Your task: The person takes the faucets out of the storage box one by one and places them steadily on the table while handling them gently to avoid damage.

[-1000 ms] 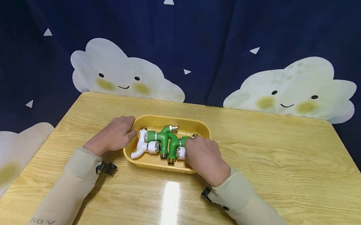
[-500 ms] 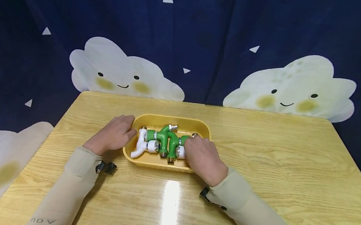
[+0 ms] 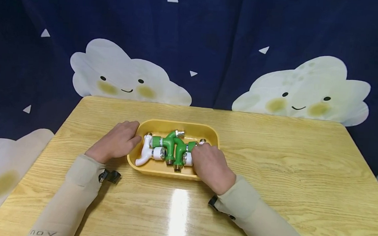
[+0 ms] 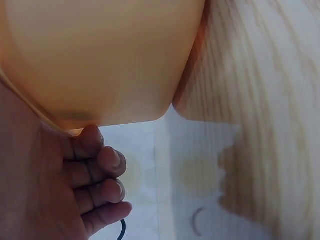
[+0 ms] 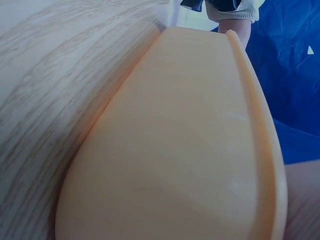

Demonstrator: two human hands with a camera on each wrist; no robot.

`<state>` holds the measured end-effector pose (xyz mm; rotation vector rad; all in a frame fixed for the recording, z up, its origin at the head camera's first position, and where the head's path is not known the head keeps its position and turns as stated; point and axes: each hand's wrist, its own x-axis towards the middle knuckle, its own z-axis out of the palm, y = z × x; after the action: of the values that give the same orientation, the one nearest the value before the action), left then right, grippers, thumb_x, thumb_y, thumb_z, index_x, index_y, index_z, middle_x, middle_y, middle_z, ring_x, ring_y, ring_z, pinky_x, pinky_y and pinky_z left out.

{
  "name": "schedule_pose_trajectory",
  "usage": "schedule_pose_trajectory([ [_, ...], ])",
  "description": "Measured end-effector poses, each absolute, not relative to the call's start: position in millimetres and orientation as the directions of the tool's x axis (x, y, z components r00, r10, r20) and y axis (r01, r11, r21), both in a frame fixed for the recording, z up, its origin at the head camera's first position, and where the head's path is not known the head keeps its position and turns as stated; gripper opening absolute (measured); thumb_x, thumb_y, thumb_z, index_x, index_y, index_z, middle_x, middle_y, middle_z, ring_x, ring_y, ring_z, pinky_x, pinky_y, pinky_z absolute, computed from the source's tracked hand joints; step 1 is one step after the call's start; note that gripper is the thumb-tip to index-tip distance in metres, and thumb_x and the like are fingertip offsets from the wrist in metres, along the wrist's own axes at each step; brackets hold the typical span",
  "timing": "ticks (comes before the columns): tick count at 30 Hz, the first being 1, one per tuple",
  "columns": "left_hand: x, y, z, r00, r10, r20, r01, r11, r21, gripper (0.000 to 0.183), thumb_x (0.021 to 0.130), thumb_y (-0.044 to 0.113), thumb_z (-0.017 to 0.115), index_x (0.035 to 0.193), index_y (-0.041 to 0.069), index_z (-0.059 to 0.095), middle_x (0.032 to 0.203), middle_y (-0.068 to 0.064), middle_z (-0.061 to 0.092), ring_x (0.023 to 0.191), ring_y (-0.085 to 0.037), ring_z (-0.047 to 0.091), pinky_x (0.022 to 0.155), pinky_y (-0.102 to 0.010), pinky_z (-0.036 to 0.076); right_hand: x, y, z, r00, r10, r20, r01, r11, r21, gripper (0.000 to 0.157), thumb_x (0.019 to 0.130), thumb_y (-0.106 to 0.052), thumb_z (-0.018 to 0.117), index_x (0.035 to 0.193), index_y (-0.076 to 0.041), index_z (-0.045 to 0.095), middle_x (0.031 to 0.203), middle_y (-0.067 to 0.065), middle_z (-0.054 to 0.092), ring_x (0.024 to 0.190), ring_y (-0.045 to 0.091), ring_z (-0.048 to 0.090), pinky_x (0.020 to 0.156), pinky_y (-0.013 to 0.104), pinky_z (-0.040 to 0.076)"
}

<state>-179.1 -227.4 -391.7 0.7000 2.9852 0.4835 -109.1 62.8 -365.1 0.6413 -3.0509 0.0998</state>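
Observation:
A yellow plastic basket (image 3: 162, 174) stands on the table with several taps in it. A white tap (image 3: 145, 152) lies at its left end, beside two green taps (image 3: 170, 146) with metal ends in the middle. My left hand (image 3: 117, 142) grips the left rim, thumb at the inner side; its fingers (image 4: 102, 194) are loosely bent outside the wall in the left wrist view. My right hand (image 3: 211, 168), curled, reaches over the front right rim and holds a second white tap (image 3: 188, 159), mostly covered by the hand. Its fingertips are hidden behind the basket wall (image 5: 175, 130).
The wooden table (image 3: 288, 170) extends around the basket on every side. Behind its far edge hangs a dark blue curtain (image 3: 212, 34) printed with white clouds. A dark wrist camera (image 3: 114, 177) is strapped under the left cuff.

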Motion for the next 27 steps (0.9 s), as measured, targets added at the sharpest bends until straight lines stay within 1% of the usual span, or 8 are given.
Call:
schedule_pose_trajectory([
  [5,-179.0,-227.7,-392.4,-0.899,0.436,0.029,0.423,0.853,0.305,0.016,0.099,0.02,0.047,0.085,0.011,0.051,0.075,-0.004,0.048,0.073,-0.023,0.047,0.069,-0.033,0.037,-109.6,62.9,-365.3,-0.913,-0.408,0.003,-0.407,0.911,-0.07,0.019,0.085,0.011,0.06,0.076,-0.001,0.07,0.079,0.016,0.07,0.068,0.029,0.067,0.051,0.046,0.058],
  [12,-179.5,-227.9,-390.9,-0.901,0.435,0.012,0.416,0.853,0.316,0.016,0.099,0.019,0.047,0.087,0.01,0.05,0.075,-0.005,0.047,0.072,-0.023,0.047,0.069,-0.033,0.036,-111.3,62.9,-367.1,-0.908,-0.42,0.006,-0.419,0.905,-0.077,0.017,0.086,0.011,0.059,0.079,0.001,0.071,0.08,0.017,0.069,0.07,0.03,0.067,0.053,0.047,0.058],
  [20,-180.2,-228.0,-388.8,-0.902,0.432,0.004,0.41,0.854,0.319,0.016,0.1,0.019,0.046,0.088,0.01,0.051,0.076,-0.005,0.048,0.075,-0.023,0.048,0.071,-0.034,0.037,-112.6,61.9,-364.5,-0.914,-0.404,-0.048,-0.398,0.912,-0.099,0.018,0.088,0.011,0.057,0.081,0.002,0.072,0.083,0.02,0.068,0.068,0.029,0.064,0.054,0.046,0.058],
  [27,-179.0,-227.8,-390.4,-0.903,0.43,-0.002,0.408,0.856,0.317,0.016,0.1,0.02,0.046,0.09,0.01,0.052,0.078,-0.005,0.048,0.075,-0.023,0.048,0.071,-0.034,0.037,-112.6,62.3,-365.3,-0.916,-0.393,-0.079,-0.384,0.917,-0.112,0.018,0.089,0.011,0.058,0.081,0.002,0.072,0.085,0.02,0.069,0.071,0.03,0.065,0.055,0.047,0.058],
])
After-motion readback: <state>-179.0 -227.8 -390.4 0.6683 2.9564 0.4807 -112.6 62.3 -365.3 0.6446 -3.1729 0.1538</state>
